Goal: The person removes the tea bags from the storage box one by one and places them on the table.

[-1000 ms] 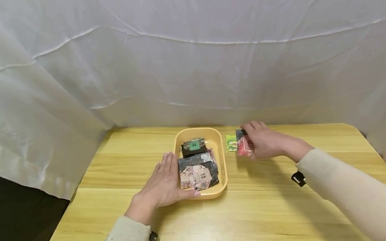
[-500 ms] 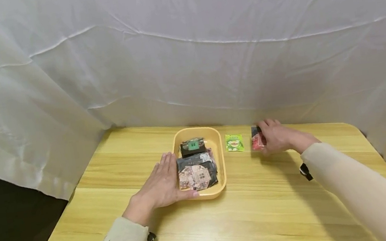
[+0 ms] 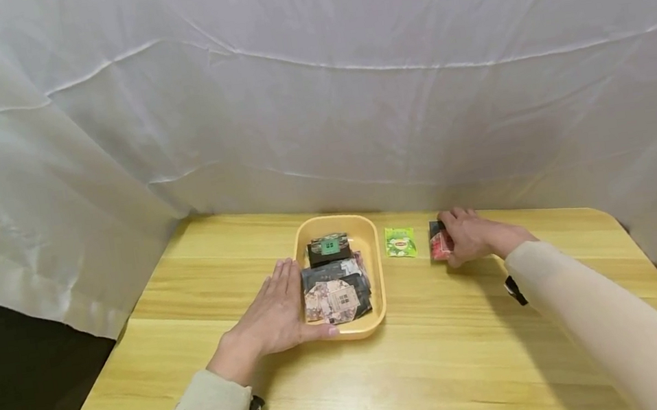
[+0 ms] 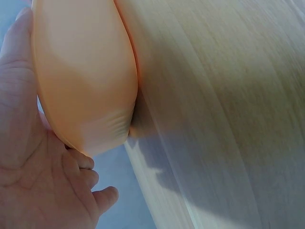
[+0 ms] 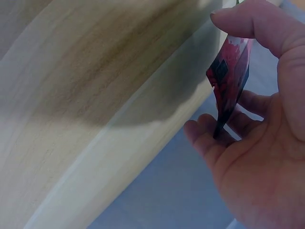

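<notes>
My left hand (image 3: 274, 312) rests along the left side of a yellow plastic tray (image 3: 377, 275), its fingers extended and its thumb over the near rim. In the left wrist view the palm lies beside the tray's outer wall (image 4: 90, 71). Inside the tray are several dark tea bag sachets, one with a green label (image 3: 330, 246) and one with a pink floral print (image 3: 340, 300). To the right, my right hand (image 3: 472, 236) pinches a black and red tea bag sachet (image 3: 438, 243). In the right wrist view this sachet (image 5: 231, 71) is bent between thumb and fingers.
A green-yellow tea bag sachet (image 3: 400, 242) lies flat between the tray and my right hand. White cloth (image 3: 353, 105) hangs behind the wooden table (image 3: 425, 372) and at its sides. The table's left edge borders a dark area (image 3: 16, 385).
My right hand has moved right with the black and red sachet, away from the green-yellow sachet, which is now fully visible. My left hand stays at the tray.
</notes>
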`<act>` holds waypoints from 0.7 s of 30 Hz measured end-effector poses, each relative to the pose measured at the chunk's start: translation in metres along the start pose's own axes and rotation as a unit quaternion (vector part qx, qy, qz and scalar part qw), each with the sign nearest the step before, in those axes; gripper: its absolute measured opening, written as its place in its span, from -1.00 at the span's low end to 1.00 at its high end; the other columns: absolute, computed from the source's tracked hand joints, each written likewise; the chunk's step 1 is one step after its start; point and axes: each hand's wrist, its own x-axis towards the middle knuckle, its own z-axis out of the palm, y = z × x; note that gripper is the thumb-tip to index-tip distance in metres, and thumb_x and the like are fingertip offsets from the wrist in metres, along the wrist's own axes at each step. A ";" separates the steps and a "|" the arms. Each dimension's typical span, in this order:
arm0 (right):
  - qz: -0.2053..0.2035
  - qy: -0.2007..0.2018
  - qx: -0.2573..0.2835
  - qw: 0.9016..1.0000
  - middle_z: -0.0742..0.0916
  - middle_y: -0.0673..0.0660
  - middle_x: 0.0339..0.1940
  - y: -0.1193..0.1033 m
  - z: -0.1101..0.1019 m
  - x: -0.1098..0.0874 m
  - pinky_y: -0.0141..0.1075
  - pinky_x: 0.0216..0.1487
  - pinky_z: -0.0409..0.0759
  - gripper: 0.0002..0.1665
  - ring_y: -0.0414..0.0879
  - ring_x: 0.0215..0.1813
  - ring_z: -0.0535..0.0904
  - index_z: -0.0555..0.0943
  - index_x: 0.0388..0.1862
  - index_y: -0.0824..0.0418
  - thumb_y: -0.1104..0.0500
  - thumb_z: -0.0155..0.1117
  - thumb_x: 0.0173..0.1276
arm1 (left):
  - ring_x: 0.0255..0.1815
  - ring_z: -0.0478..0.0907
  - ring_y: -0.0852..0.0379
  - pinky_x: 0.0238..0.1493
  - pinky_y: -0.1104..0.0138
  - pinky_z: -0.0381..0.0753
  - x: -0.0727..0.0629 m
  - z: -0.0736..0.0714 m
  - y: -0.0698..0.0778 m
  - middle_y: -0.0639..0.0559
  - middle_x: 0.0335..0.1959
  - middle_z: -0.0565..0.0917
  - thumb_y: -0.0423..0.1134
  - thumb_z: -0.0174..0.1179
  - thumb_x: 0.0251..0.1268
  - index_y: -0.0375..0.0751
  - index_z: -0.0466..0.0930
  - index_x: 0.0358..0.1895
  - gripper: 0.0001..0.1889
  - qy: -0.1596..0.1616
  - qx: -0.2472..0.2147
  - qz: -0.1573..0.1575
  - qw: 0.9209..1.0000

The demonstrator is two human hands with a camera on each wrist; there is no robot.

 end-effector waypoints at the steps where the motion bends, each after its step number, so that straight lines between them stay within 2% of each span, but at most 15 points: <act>1: -0.001 -0.002 0.000 1.000 0.35 0.62 0.47 0.000 0.000 0.001 0.41 0.46 0.38 0.29 0.56 0.48 0.27 0.08 0.61 0.52 0.05 0.61 0.09 | 0.77 -0.31 -0.23 0.73 -0.09 -0.11 0.000 0.000 0.000 -0.35 0.73 -0.27 0.76 0.19 -0.09 -0.36 -0.34 0.72 0.59 0.000 0.000 0.000 1.000; 8: -0.004 -0.009 -0.004 1.000 0.38 0.60 0.46 0.001 0.001 0.007 0.38 0.42 0.44 0.22 0.50 0.45 0.32 0.16 0.56 0.48 0.03 0.61 0.09 | 0.77 -0.29 -0.24 0.73 -0.09 -0.11 0.001 -0.001 0.000 -0.35 0.73 -0.25 0.77 0.18 -0.10 -0.37 -0.31 0.72 0.59 -0.001 0.003 0.000 1.000; 21: -0.007 -0.010 0.014 1.000 0.31 0.60 0.54 0.003 0.002 0.011 0.43 0.49 0.35 0.35 0.55 0.53 0.24 0.07 0.64 0.48 0.00 0.65 0.09 | 0.77 -0.30 -0.22 0.74 -0.07 -0.12 0.000 -0.001 0.001 -0.34 0.73 -0.28 0.79 0.16 -0.11 -0.36 -0.34 0.72 0.60 -0.005 0.003 -0.005 1.000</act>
